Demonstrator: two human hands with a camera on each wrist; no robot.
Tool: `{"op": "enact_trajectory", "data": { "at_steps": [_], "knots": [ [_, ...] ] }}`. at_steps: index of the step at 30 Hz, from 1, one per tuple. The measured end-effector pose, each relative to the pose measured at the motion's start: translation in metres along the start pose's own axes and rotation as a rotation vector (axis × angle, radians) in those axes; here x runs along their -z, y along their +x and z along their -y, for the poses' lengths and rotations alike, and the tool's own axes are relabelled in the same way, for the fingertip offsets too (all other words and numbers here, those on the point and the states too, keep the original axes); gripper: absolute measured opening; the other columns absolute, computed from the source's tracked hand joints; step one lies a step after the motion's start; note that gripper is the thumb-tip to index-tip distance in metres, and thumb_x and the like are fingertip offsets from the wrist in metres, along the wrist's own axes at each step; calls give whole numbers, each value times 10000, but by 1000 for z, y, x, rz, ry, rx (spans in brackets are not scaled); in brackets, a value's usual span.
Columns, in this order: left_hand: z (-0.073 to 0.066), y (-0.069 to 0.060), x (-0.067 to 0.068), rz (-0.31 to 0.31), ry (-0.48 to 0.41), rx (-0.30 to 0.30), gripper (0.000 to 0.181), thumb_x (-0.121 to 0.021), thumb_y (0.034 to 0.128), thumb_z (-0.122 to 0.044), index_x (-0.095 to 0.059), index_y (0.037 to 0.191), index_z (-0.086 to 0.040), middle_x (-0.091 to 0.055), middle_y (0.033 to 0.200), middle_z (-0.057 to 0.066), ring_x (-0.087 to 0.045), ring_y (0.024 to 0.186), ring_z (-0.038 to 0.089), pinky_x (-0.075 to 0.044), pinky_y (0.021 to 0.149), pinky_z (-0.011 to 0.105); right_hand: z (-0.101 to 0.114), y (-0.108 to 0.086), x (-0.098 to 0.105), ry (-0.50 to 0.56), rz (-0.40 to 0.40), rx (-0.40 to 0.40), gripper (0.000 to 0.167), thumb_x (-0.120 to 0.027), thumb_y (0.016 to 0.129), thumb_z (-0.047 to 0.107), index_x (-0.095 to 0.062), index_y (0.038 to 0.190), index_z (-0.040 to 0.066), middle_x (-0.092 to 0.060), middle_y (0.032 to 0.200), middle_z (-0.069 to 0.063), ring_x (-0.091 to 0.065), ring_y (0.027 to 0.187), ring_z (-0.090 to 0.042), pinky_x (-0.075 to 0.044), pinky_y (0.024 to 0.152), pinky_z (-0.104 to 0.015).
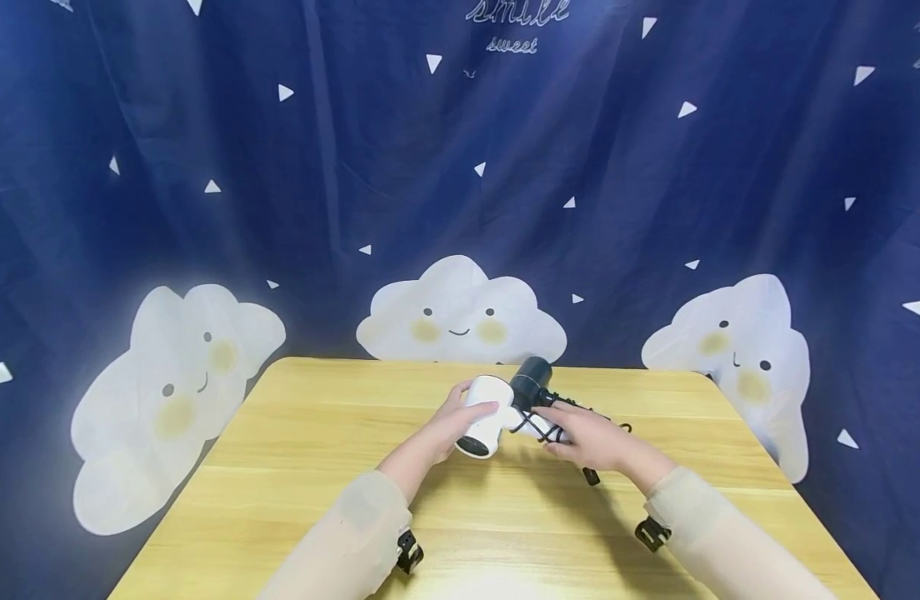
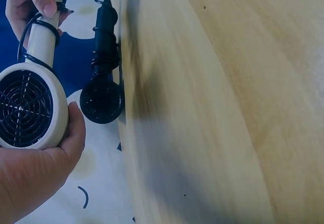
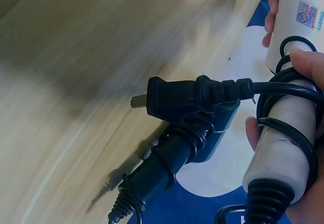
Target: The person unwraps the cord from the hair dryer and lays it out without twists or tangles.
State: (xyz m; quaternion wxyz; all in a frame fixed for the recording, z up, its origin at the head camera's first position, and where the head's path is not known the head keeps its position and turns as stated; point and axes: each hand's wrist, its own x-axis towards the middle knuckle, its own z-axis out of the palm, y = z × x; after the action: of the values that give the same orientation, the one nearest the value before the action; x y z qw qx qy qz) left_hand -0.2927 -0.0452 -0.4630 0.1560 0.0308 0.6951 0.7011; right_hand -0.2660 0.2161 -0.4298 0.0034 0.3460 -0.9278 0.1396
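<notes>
A white hair dryer point(image 1: 490, 398) with a black cord wound round its handle is held in both hands above the table. My left hand point(image 1: 451, 421) grips its body, thumb on the near side; in the left wrist view that hand point(image 2: 45, 176) curls round the rim beside the black grille point(image 2: 23, 107). The right hand point(image 1: 591, 437) holds the handle and cord; in the right wrist view the black plug point(image 3: 177, 98) hangs out beside the handle point(image 3: 283, 143). Behind it, a dark hair dryer point(image 1: 531, 379) with its own wound cord lies near the table's far edge.
The light wooden table point(image 1: 295, 483) reaches back to a dark blue curtain point(image 1: 400, 150) with white triangles and smiling clouds point(image 1: 460, 312). Black wrist straps point(image 1: 409, 552) show below both sleeves.
</notes>
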Motion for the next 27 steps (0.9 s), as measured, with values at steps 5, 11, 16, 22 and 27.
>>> {"op": "enact_trajectory", "data": {
  "at_steps": [5, 11, 16, 22, 27],
  "knots": [
    [1, -2, 1, -9, -3, 3, 919, -758, 861, -368, -227, 1563, -103, -529, 1282, 214, -670, 897, 247, -575, 789, 342, -1, 3, 0, -14, 4, 22, 566, -707, 934, 313, -548, 1408, 50, -572, 1044, 30, -544, 801, -74, -516, 742, -339],
    [3, -3, 2, -43, -9, -16, 918, -763, 857, -355, -230, 1558, -93, -507, 1315, 235, -674, 881, 240, -577, 793, 344, -2, 7, 1, 15, 13, 58, 550, -707, 937, 275, -542, 1406, 41, -585, 1044, -10, -553, 820, -94, -523, 757, -359],
    [4, -4, 2, -72, -7, -30, 915, -763, 856, -351, -237, 1557, -87, -464, 1370, 250, -666, 907, 246, -569, 824, 354, -4, 10, 0, 15, 29, 57, 564, -716, 929, 268, -537, 1412, 36, -567, 1025, 18, -551, 819, -96, -520, 757, -356],
    [6, -7, 4, -96, -12, -28, 902, -757, 858, -369, -249, 1552, -94, -455, 1378, 239, -657, 932, 251, -564, 829, 361, -4, 16, 0, 25, 39, 65, 572, -730, 917, 255, -537, 1419, 58, -569, 1032, 28, -553, 808, -80, -520, 764, -353],
    [6, -10, 6, -103, -45, -36, 880, -738, 875, -367, -244, 1552, -100, -460, 1373, 235, -663, 933, 254, -580, 804, 373, -5, 20, 0, 37, 32, 94, 562, -744, 906, 228, -552, 1401, 46, -555, 989, 41, -541, 786, -83, -503, 741, -326]
  ]
}}
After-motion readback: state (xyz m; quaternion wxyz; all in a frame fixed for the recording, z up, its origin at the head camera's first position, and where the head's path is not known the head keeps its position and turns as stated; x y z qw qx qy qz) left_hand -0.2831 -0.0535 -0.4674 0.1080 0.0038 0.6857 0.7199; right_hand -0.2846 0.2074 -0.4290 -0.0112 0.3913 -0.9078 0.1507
